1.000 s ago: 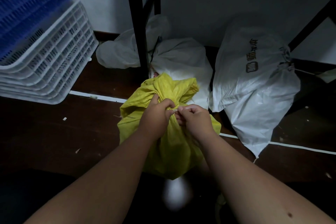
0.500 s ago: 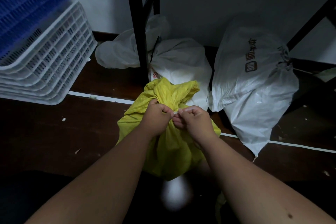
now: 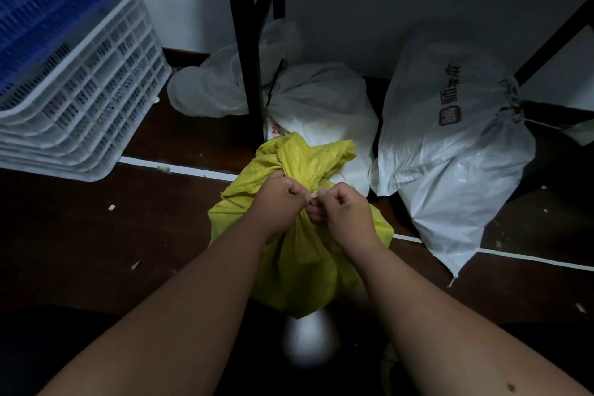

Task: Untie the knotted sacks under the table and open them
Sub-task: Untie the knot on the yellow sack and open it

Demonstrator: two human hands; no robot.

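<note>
Yellow sack point(image 3: 302, 254) neck still pinched, both hands unmoved.

The room is dim. The floor point(image 3: 80, 235) is dark brown with a white line point(image 3: 180, 169) across it. Black table legs point(image 3: 247, 74) stand before a pale wall point(image 3: 369, 3). White crates point(image 3: 83, 100) are stacked at left.

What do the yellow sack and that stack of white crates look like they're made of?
Yellow sack: probably woven plastic, matte; a fine weave texture shows and it creases stiffly. White crates: apparently moulded rigid plastic, slightly glossy, with regular lattice walls.
</note>
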